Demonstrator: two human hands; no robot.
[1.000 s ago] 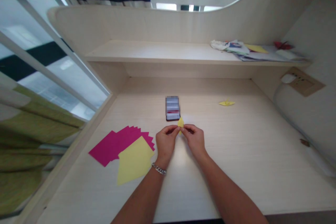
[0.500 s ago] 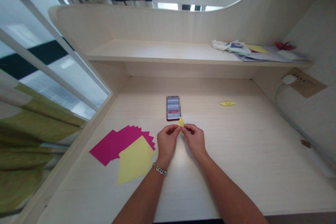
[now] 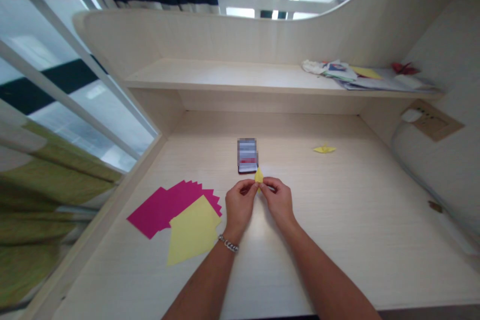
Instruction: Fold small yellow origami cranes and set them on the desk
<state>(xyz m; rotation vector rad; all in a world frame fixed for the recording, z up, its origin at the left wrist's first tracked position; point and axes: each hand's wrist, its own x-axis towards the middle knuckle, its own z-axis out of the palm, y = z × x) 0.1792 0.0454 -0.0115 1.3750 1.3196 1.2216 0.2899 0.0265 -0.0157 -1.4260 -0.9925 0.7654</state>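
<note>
A small folded piece of yellow paper (image 3: 258,175) is pinched between my two hands, its pointed tip facing away from me. My left hand (image 3: 240,205), with a silver chain bracelet at the wrist, grips its left side. On its right side, my right hand (image 3: 278,201) has thumb and fingers closed. Just beyond the fingertips lies a phone (image 3: 247,155) with a blurred screen. A folded yellow paper figure (image 3: 324,149) rests farther right on the desk.
Magenta sheets (image 3: 180,202) lie fanned out at the left, partly under yellow sheets (image 3: 193,232). Papers (image 3: 365,79) and a red folded figure (image 3: 405,68) are on the shelf (image 3: 225,72). A plug with a cable (image 3: 411,115) sits in the right wall socket.
The view has shifted very slightly. Both hands stay at the folded yellow paper, with only a tiny shift of the left fingers.
</note>
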